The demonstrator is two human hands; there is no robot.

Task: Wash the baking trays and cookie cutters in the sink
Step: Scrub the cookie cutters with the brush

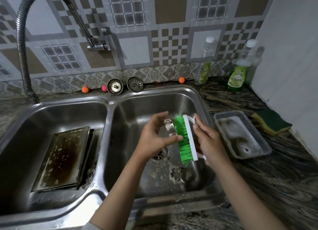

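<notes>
A metal cookie cutter [169, 128] is pinched in the left hand [155, 136] over the right basin of the sink [203, 100], bristles of the green scrub brush [185, 140] against it; the right hand [209, 143] grips the brush's white back. Flower-shaped cutters [179, 174] lie below, soapy baking trays [63, 160] in the left basin. Wet, thin metal could slip from the pinch and drop toward the drain [160, 154].
</notes>
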